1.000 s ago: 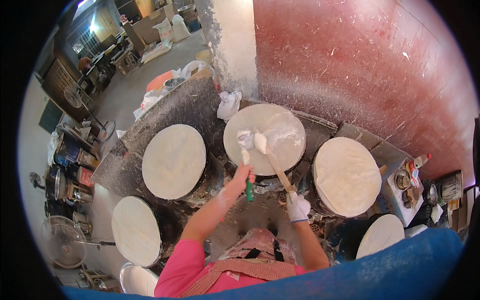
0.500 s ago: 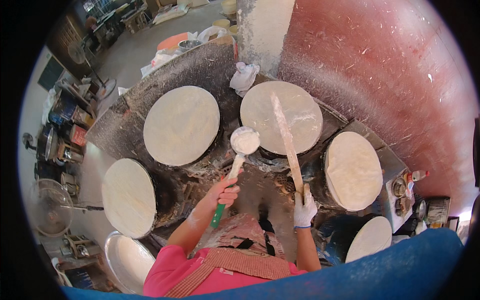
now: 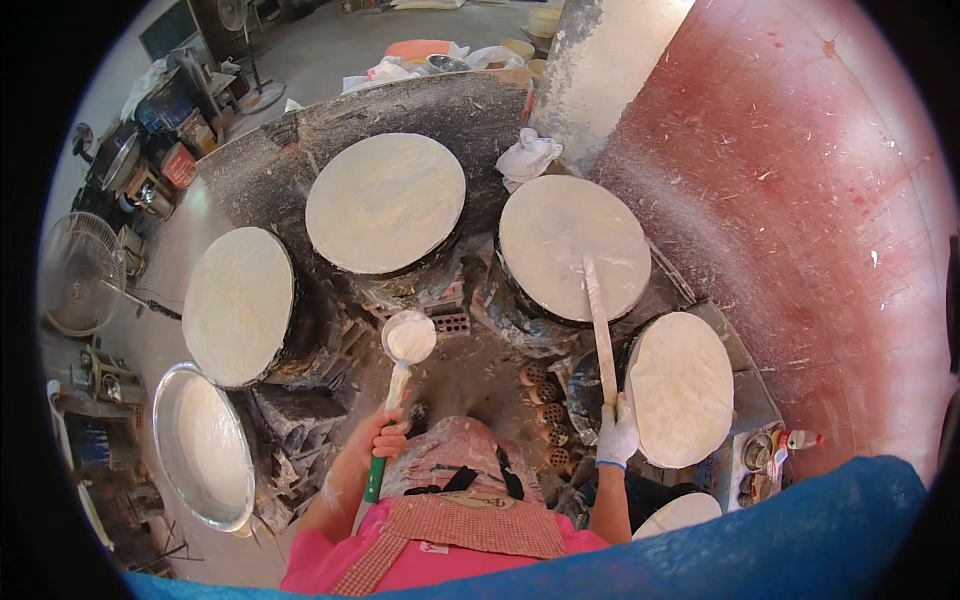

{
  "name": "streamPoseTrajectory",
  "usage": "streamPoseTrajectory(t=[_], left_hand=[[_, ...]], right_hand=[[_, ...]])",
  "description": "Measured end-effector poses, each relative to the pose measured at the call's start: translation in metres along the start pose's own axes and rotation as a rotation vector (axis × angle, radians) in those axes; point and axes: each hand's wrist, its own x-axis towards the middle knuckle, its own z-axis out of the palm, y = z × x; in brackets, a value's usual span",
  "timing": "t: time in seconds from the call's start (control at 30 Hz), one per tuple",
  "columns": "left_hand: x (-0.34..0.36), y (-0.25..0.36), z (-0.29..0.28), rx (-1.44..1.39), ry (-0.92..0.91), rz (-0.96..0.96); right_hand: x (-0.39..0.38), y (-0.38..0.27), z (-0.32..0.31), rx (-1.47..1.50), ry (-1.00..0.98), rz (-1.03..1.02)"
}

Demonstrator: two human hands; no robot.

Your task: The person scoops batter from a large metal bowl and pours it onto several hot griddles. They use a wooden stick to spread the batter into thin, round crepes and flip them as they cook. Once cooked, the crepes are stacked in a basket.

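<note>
My left hand [image 3: 388,436] is closed around a ladle [image 3: 398,380] with a green-ended handle. White batter or residue coats the ladle's round bowl, held in the gap before the back left griddle. In a white glove, my right hand [image 3: 618,432] grips a long flat wooden stick [image 3: 603,345]. The stick's far end lies over the middle of the pale sheet on the back right griddle [image 3: 560,235]. Similar pale rounds cover the back left griddle [image 3: 385,200], the left griddle [image 3: 238,305] and the right griddle [image 3: 682,390], close beside my glove.
At lower left stands a wide metal basin [image 3: 240,515] of whitish batter. Another covered griddle [image 3: 682,512] shows partly at lower right. A crumpled white cloth [image 3: 528,158] rests behind the griddles. Perforated briquettes [image 3: 545,410] are stacked between them. A fan [image 3: 82,272] stands far left.
The view has swung left. My left hand has carried the ladle leftward and nearer me, away from the back right griddle. The stick's tip has drawn back from that griddle's far edge toward its middle.
</note>
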Motion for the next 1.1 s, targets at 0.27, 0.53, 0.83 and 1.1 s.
streamPoseTrajectory(t=[0.27, 0.53, 0.83, 1.1], left_hand=[[-0.032, -0.025, -0.011, -0.127, 0.064, 0.083], [-0.071, -0.052, -0.043, -0.179, 0.017, 0.219], [-0.092, -0.109, -0.088, -0.366, 0.061, 0.467], [-0.083, -0.109, -0.095, -0.434, 0.067, 0.544]], right_hand=[[-0.003, -0.013, 0.008, 0.128, -0.145, 0.036], [0.031, -0.06, 0.129, -0.399, -0.804, -0.8], [0.108, -0.086, 0.264, -1.073, -1.277, -0.724], [0.119, -0.089, 0.284, -1.212, -1.348, -0.823]])
